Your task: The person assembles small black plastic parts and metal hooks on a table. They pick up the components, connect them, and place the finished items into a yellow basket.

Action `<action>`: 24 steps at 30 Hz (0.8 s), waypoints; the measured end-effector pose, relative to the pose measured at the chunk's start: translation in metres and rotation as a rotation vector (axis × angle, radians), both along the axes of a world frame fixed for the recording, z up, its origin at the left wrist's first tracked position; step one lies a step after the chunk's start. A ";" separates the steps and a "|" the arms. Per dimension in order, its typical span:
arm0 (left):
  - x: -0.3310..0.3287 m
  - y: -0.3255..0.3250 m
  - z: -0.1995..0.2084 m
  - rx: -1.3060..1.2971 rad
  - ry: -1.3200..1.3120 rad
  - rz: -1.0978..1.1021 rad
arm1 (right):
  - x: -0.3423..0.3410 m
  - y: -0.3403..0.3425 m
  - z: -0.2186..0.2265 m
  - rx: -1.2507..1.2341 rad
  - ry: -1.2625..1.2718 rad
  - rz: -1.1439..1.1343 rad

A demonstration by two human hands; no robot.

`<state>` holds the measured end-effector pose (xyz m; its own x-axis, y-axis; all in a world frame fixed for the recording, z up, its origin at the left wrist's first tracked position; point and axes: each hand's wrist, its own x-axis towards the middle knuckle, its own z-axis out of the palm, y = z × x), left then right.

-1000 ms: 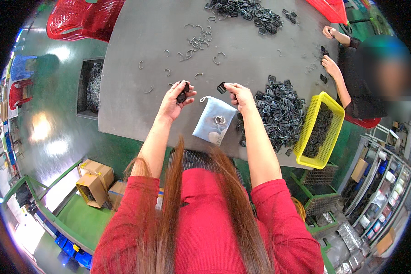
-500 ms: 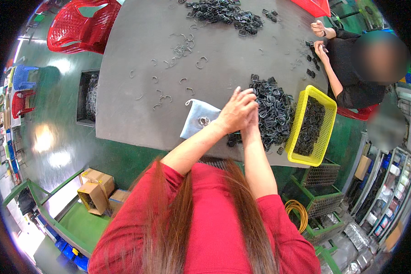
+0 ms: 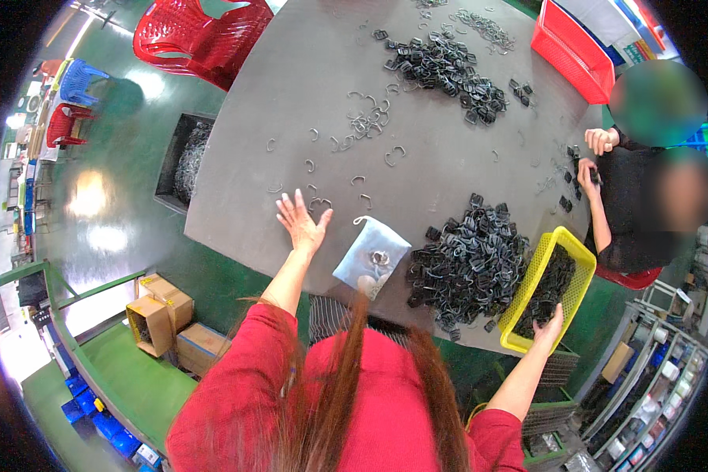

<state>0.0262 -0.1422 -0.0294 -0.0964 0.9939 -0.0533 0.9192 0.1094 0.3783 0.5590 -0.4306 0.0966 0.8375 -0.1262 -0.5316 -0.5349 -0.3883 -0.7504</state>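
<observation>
My left hand [image 3: 303,226] is open, fingers spread, above the table beside a few loose curved metal hooks [image 3: 320,204]. My right hand [image 3: 549,324] dips over the near end of a yellow basket [image 3: 565,324]. Its fingertips meet the dark pieces inside, so whether they grip one is hidden. Black plastic pieces [image 3: 554,277], apparently buckle-like, fill part of the basket. Left of it lies a big heap of similar black pieces with metal wire parts [image 3: 472,263]. A light blue cloth pouch [image 3: 370,258] lies between my hands, with a small shiny metal item [image 3: 379,258] on it.
More black pieces [image 3: 448,71] and scattered metal hooks [image 3: 370,118] lie farther up the grey table [image 3: 259,157]. A red basket [image 3: 574,51] stands at the far right. A co-worker's hands [image 3: 590,177] handle black pieces at the right edge. A red chair [image 3: 204,39] stands far left.
My hands were together over the black heap; now they are apart. The left moved left toward the hooks with fingers spread, the right moved to the yellow basket. The view has shifted.
</observation>
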 end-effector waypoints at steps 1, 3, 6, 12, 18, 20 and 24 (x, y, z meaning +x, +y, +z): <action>0.011 0.006 0.000 0.012 -0.014 -0.134 | -0.001 0.000 0.001 -0.113 -0.070 0.044; 0.048 0.019 0.008 0.038 -0.047 -0.391 | 0.001 -0.005 0.001 -0.347 -0.210 0.140; 0.096 0.051 0.006 0.089 -0.126 -0.543 | -0.001 -0.007 0.005 -0.313 -0.344 0.233; 0.171 0.146 0.000 0.236 0.085 -0.769 | -0.064 0.035 0.042 -0.233 -0.381 0.390; 0.213 0.238 -0.018 0.300 0.141 -0.617 | -0.098 0.042 0.042 -0.190 -0.255 0.583; 0.206 0.252 -0.020 0.248 0.186 -0.528 | -0.114 0.058 0.048 -0.163 -0.183 0.614; 0.149 0.235 -0.020 0.188 0.295 -0.299 | -0.116 0.073 0.040 -0.178 -0.131 0.682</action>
<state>0.1755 0.0927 -0.0492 0.2120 0.9702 0.1170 0.9714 -0.2223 0.0838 0.4433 -0.3578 0.1365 0.8161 0.3730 -0.4415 -0.0393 -0.7263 -0.6863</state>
